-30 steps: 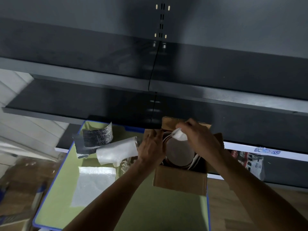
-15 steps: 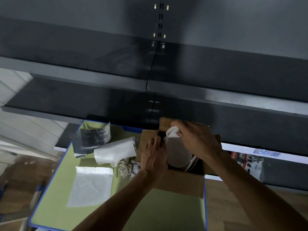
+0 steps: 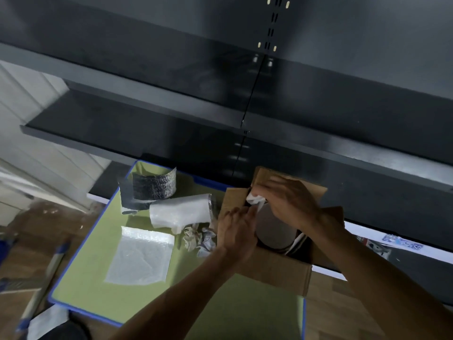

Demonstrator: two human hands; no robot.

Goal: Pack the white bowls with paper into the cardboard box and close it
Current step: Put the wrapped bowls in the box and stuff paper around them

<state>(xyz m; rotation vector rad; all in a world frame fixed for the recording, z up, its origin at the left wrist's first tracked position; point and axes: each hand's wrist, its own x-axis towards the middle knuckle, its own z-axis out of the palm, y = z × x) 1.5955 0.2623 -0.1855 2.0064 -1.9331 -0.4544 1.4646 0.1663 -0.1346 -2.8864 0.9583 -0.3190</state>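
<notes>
Padding step: the right hand (image 3: 291, 204) pinches white paper (image 3: 255, 200) at the cardboard box's (image 3: 269, 268) 11 o'clock corner, the left hand (image 3: 236, 231) straight-fingered beside it; next, tuck it against the bowls (image 3: 274, 231).

One head-worn camera looks forward and down, close above the green table (image 3: 83, 285), with dark shelving (image 3: 147, 119) filling the far side.

cardboard box (image 3: 269, 268): matt brown card | white paper (image 3: 255, 199): soft, creased | counter (image 3: 98, 278): smooth matt green, blue rim | bubble sheet (image 3: 141, 256), counter's left edge: shiny clear plastic | roll (image 3: 154, 186), far-left corner: rough grey weave | shelves (image 3: 147, 101): dark satin metal
</notes>
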